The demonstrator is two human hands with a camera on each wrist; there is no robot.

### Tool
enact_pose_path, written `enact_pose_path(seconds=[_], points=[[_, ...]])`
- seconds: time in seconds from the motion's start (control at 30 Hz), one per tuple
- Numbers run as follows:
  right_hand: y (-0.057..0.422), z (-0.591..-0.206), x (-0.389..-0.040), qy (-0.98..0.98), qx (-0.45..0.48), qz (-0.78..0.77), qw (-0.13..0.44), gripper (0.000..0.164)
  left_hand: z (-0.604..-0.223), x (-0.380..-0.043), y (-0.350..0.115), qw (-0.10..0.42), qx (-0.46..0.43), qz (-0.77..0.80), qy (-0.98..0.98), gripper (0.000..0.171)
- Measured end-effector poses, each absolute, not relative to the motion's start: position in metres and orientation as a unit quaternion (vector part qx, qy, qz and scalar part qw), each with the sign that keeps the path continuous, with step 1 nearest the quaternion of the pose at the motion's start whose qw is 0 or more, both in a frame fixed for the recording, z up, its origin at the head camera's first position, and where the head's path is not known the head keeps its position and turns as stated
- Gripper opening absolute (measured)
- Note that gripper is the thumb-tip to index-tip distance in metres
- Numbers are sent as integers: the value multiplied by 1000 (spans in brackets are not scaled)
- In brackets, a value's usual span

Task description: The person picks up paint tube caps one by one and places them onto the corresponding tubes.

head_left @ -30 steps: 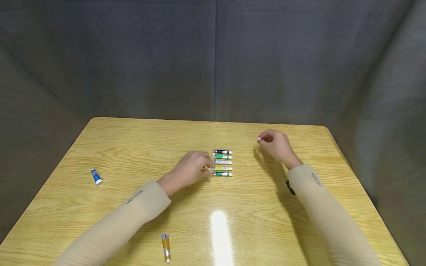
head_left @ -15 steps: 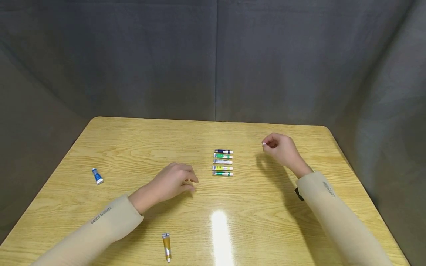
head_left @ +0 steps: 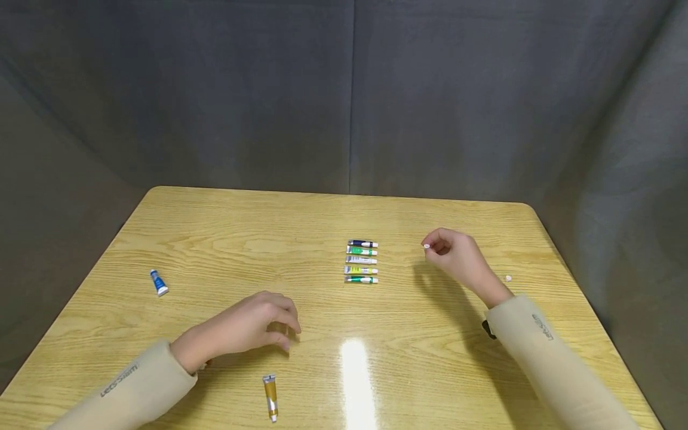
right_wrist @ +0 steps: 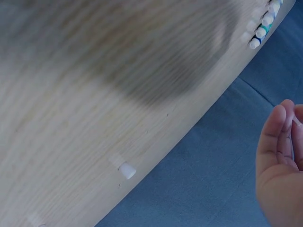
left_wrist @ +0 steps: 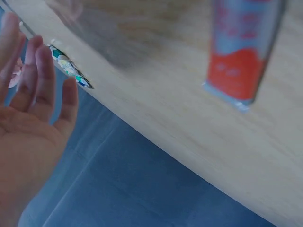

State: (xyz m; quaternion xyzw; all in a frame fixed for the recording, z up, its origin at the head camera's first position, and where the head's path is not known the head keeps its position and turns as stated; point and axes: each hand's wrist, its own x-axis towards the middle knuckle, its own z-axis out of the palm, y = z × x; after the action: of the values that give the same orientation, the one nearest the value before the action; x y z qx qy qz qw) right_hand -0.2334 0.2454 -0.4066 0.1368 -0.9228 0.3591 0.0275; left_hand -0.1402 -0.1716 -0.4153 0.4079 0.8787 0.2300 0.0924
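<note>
My right hand (head_left: 457,258) pinches a small white cap (head_left: 427,246) between thumb and fingertips, above the table to the right of a row of paint tubes (head_left: 362,261). These lie side by side, navy, green, pale grey, yellow and dark green, with white caps pointing right. My left hand (head_left: 249,325) hovers at the left, fingers loosely bent and holding nothing. Just below it lies an ochre paint tube (head_left: 271,398). In the left wrist view, a paint tube with a red and pale label (left_wrist: 236,61) lies on the table, blurred.
Far to the left is a blue paint tube (head_left: 159,282). A loose white cap (head_left: 508,278) sits right of my right wrist; the right wrist view shows a white cap (right_wrist: 127,171) standing near the table edge. Dark curtains (head_left: 344,95) surround the wooden table (head_left: 242,221).
My left hand has drawn back from the row toward the lower left. My right hand has shifted slightly right and nearer, still pinching the cap. A loose cap now shows beside the right wrist.
</note>
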Motion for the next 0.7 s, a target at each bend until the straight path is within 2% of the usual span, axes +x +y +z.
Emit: enact_pose_path(seconds=[0.33, 0.53, 0.7], points=[[241, -412, -219, -912, 169, 372, 49, 10, -420, -121, -187, 177, 434, 262, 843, 27], [237, -415, -211, -904, 181, 384, 54, 10, -423, -116, -188, 169, 475, 249, 827, 27], [235, -417, -206, -900, 190, 388, 61, 10, -428, -113, -187, 169, 476, 241, 829, 24]])
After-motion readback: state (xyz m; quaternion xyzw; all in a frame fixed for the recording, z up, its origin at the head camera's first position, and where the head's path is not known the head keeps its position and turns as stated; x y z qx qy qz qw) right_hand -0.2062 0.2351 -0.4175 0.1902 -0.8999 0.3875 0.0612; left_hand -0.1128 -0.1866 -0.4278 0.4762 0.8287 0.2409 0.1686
